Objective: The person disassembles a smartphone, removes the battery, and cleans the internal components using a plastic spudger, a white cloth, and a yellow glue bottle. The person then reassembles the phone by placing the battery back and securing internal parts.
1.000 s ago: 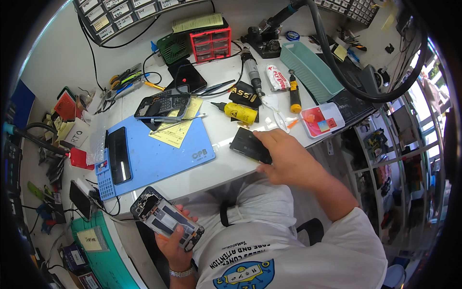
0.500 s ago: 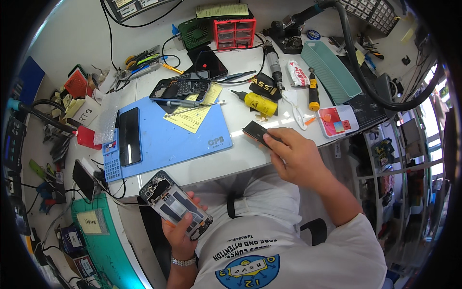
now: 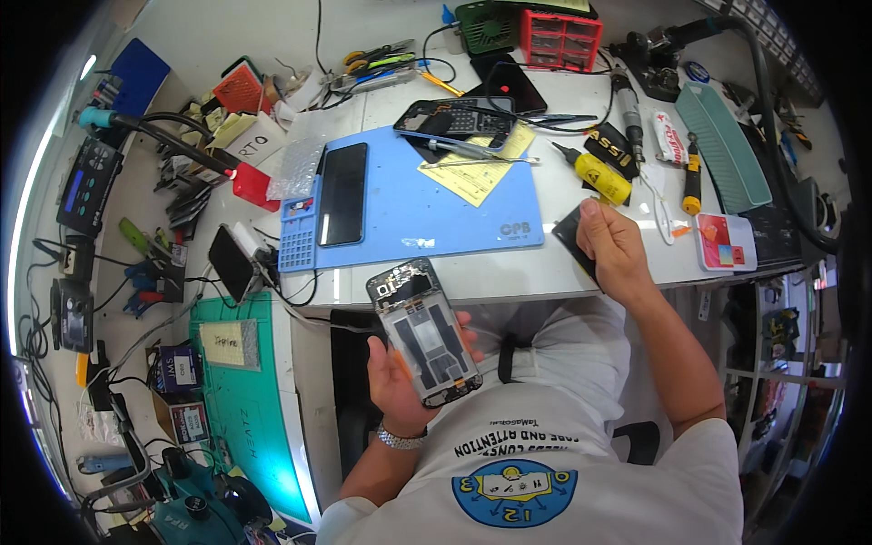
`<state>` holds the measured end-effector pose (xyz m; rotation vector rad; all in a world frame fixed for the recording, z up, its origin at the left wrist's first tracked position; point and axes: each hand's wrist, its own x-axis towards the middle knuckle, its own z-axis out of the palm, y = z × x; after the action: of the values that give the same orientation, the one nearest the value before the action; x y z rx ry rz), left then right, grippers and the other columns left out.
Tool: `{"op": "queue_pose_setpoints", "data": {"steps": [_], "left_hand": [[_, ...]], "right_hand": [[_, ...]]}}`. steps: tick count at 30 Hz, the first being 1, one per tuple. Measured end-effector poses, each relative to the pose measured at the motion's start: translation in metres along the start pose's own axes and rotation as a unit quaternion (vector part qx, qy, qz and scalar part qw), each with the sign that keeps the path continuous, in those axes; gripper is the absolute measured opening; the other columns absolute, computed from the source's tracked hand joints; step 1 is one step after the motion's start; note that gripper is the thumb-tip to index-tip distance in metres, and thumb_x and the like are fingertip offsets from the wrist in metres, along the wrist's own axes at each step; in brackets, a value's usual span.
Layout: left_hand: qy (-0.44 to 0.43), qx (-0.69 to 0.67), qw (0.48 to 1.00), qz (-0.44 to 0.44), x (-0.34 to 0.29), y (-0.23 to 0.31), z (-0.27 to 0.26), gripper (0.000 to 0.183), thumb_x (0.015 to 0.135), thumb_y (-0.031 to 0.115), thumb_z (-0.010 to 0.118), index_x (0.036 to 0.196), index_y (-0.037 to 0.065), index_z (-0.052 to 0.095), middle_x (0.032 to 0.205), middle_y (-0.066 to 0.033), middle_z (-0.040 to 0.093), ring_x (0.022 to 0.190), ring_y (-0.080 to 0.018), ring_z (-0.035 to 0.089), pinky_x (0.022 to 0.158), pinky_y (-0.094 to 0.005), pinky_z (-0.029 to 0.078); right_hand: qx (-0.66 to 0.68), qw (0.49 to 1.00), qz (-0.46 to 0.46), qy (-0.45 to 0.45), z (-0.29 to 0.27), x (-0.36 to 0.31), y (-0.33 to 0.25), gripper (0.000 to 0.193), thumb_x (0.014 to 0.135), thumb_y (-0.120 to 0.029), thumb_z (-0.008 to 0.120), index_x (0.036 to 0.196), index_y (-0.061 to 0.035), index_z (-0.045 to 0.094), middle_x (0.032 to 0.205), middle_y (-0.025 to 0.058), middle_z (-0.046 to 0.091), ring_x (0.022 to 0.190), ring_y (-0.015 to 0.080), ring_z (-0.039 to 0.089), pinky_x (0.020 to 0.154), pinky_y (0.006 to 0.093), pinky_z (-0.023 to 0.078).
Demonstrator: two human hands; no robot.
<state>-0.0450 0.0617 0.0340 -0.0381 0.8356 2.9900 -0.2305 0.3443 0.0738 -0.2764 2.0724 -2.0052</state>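
My left hand (image 3: 392, 386) grips an opened phone (image 3: 425, 341) by its sides, below the table's front edge. The phone's innards face up, with a grey recess in the middle and a camera opening at the top. Over the table's front edge my right hand (image 3: 619, 250) is closed on a flat black phone battery (image 3: 572, 243), partly covered by the fingers. Between and beyond the hands lies a blue work mat (image 3: 427, 227). On it rest a dark phone (image 3: 343, 193), a yellow paper (image 3: 472, 182) and a phone frame (image 3: 454, 118) with a metal hand tool (image 3: 472, 152) across it.
Right of the mat lie a yellow bottle (image 3: 601, 177), a white tube (image 3: 668, 138), a yellow-black screwdriver (image 3: 693, 177), a red-and-white box (image 3: 725, 242) and a teal tray (image 3: 727, 145). A red drawer cabinet (image 3: 560, 41) stands behind. A green mat (image 3: 254, 391) covers the left surface.
The view has swung left, so the table's things appear farther right. My right hand has turned and drawn the battery slightly nearer me. My left hand still holds the opened phone, now more upright.
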Motion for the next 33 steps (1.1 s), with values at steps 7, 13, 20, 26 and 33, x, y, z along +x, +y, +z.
{"op": "queue_pose_setpoints", "data": {"steps": [7, 13, 20, 26, 33], "left_hand": [[0.041, -0.068, 0.997, -0.005, 0.003, 0.009, 0.007, 0.081, 0.115, 0.060, 0.026, 0.173, 0.005, 0.037, 0.160, -0.0372, 0.054, 0.132, -0.0428, 0.069, 0.102, -0.0616, 0.062], [0.012, -0.028, 0.999, 0.010, 0.007, 0.004, 0.012, 0.081, 0.118, 0.062, 0.027, 0.173, 0.003, 0.034, 0.164, -0.0329, 0.051, 0.148, -0.0439, 0.057, 0.116, -0.0652, 0.053], [0.021, 0.077, 0.995, 0.065, 0.008, -0.004, 0.017, 0.083, 0.118, 0.066, 0.025, 0.174, 0.006, 0.033, 0.167, -0.0319, 0.048, 0.152, -0.0444, 0.053, 0.125, -0.0643, 0.046], [0.039, 0.142, 0.977, 0.155, 0.003, -0.011, -0.006, 0.100, 0.110, 0.084, 0.028, 0.171, 0.005, 0.037, 0.158, -0.0282, 0.059, 0.145, -0.0372, 0.060, 0.124, -0.0512, 0.048], [0.089, 0.253, 0.944, 0.190, 0.007, -0.019, -0.011, 0.103, 0.107, 0.088, 0.032, 0.162, 0.002, 0.044, 0.150, -0.0173, 0.060, 0.141, -0.0294, 0.060, 0.123, -0.0449, 0.046]], "right_hand": [[-0.014, 0.987, -0.155, 0.037, 0.010, -0.009, -0.005, 0.043, 0.123, -0.029, 0.054, 0.092, -0.0010, 0.062, 0.085, 0.0043, 0.063, 0.081, 0.0114, 0.057, 0.078, 0.0289, 0.048], [-0.176, 0.950, -0.252, 0.047, 0.060, -0.033, -0.046, 0.014, 0.105, -0.010, 0.079, 0.106, 0.0013, 0.071, 0.100, 0.0104, 0.072, 0.085, 0.0217, 0.067, 0.078, 0.0317, 0.054], [-0.121, 0.983, -0.138, 0.005, 0.130, -0.066, -0.026, 0.022, 0.094, -0.011, 0.089, 0.109, -0.0015, 0.076, 0.103, 0.0132, 0.075, 0.087, 0.0293, 0.073, 0.074, 0.0400, 0.059], [-0.080, 0.983, -0.159, 0.038, 0.163, -0.066, 0.003, 0.017, 0.090, -0.007, 0.087, 0.102, -0.0002, 0.077, 0.095, 0.0157, 0.075, 0.087, 0.0362, 0.073, 0.076, 0.0443, 0.059], [-0.052, 0.979, -0.184, 0.074, 0.186, -0.062, 0.020, 0.011, 0.092, 0.003, 0.078, 0.100, 0.0007, 0.070, 0.095, 0.0185, 0.073, 0.089, 0.0415, 0.072, 0.078, 0.0494, 0.058]]}}
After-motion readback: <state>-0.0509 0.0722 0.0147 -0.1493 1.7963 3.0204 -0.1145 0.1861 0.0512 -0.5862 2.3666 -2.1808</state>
